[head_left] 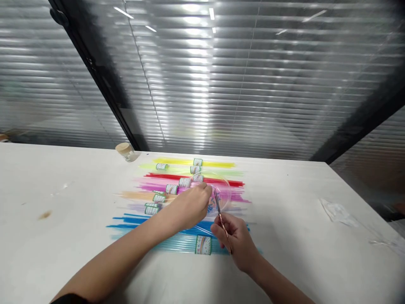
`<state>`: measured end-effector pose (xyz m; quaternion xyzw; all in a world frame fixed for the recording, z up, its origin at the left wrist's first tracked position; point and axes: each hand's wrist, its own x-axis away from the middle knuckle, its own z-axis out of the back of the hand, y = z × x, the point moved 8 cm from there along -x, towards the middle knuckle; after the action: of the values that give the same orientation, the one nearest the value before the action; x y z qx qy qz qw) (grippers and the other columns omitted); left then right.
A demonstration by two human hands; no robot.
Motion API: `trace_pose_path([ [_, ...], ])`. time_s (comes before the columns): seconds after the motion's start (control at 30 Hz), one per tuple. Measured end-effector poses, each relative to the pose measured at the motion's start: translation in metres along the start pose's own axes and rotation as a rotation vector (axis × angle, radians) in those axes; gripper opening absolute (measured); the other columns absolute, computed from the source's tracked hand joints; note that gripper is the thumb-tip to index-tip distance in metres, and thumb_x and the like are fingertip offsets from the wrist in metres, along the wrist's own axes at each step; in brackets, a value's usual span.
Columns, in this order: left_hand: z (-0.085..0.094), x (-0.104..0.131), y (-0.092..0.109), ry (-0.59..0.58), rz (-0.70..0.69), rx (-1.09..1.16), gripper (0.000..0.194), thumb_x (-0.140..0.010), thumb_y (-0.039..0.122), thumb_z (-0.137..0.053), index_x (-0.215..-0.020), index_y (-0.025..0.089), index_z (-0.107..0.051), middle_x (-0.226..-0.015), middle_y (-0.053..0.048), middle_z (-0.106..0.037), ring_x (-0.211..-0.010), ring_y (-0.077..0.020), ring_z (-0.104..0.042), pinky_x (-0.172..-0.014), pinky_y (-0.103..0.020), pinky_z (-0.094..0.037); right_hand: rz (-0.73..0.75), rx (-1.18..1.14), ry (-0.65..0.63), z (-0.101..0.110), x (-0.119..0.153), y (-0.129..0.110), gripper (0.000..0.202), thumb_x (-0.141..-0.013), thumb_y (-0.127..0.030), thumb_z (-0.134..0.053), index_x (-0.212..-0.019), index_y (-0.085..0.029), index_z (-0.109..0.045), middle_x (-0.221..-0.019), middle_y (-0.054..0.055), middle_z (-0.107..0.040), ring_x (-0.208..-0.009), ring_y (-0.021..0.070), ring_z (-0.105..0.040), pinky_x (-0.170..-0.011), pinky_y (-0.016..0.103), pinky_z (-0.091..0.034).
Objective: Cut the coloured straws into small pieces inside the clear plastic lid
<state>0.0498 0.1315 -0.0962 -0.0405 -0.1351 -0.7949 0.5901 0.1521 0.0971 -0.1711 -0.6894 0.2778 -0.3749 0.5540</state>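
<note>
On the white table lie bundles of thin coloured strands, each colour in a row from yellow at the far side to pale blue nearest, most banded with a small paper label. Over the middle rows sits a clear shallow dish, hard to make out. The left hand rests on the pink and purple bundles beside the dish, fingers curled down together; whether they pinch a strand cannot be told. The right hand is closed around a slim copper-toned tool, probably scissors or tweezers, its tip reaching into the dish. A small cork-lidded jar stands at the far left, apart. The strands look light, springy and slippery, likely to scatter; they are best held at the labelled band.
</note>
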Motion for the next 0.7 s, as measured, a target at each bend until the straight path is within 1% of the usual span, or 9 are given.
trace_pose_path([
  [0.13, 0.001, 0.004, 0.005, 0.046, 0.011, -0.002, 0.020, -0.092, 0.013, -0.034, -0.091, 0.017, -0.054, -0.095, -0.010, -0.060, -0.074, -0.0206, -0.060, -0.060, -0.031, -0.046, 0.001, 0.020, 0.050, 0.002, 0.000, -0.002, 0.048, -0.081, -0.061, -0.065, -0.066, -0.019, -0.046, -0.050, -0.007, -0.035, -0.048, 0.0091, -0.032, -0.047, 0.023, -0.023],
  [0.27, 0.012, 0.008, 0.008, 0.078, 0.019, 0.055, 0.019, -0.096, 0.019, -0.033, -0.089, 0.018, -0.051, -0.093, -0.008, -0.059, -0.072, -0.0193, -0.058, -0.055, -0.030, -0.042, -0.008, -0.015, 0.062, 0.003, -0.001, -0.005, 0.049, -0.081, -0.061, -0.065, -0.065, -0.020, -0.046, -0.047, -0.007, -0.038, -0.046, 0.0086, -0.030, -0.046, 0.023, -0.023],
  [0.43, 0.024, 0.011, 0.008, 0.057, 0.049, 0.051, 0.020, -0.098, 0.022, -0.034, -0.088, 0.018, -0.051, -0.094, -0.008, -0.058, -0.071, -0.0177, -0.056, -0.052, -0.028, -0.039, -0.004, -0.035, 0.075, 0.004, -0.001, -0.007, 0.049, -0.081, -0.061, -0.065, -0.063, -0.020, -0.044, -0.046, -0.007, -0.037, -0.046, 0.0087, -0.029, -0.045, 0.023, -0.023],
  [0.53, 0.025, 0.012, 0.005, 0.036, 0.058, 0.031, 0.022, -0.098, 0.020, -0.033, -0.087, 0.017, -0.052, -0.093, -0.008, -0.058, -0.069, -0.0163, -0.055, -0.052, -0.027, -0.040, -0.012, -0.002, 0.078, 0.005, -0.002, -0.006, 0.050, -0.081, -0.062, -0.064, -0.063, -0.020, -0.044, -0.047, -0.007, -0.037, -0.046, 0.0089, -0.030, -0.045, 0.023, -0.024],
  [0.7, 0.024, 0.011, 0.003, 0.040, 0.044, 0.002, 0.023, -0.098, 0.019, -0.033, -0.087, 0.017, -0.053, -0.093, -0.009, -0.058, -0.068, -0.0153, -0.054, -0.052, -0.026, -0.040, -0.022, 0.033, 0.053, 0.004, -0.002, -0.004, 0.051, -0.081, -0.063, -0.063, -0.061, -0.020, -0.043, -0.046, -0.006, -0.037, -0.046, 0.0092, -0.030, -0.046, 0.023, -0.025],
])
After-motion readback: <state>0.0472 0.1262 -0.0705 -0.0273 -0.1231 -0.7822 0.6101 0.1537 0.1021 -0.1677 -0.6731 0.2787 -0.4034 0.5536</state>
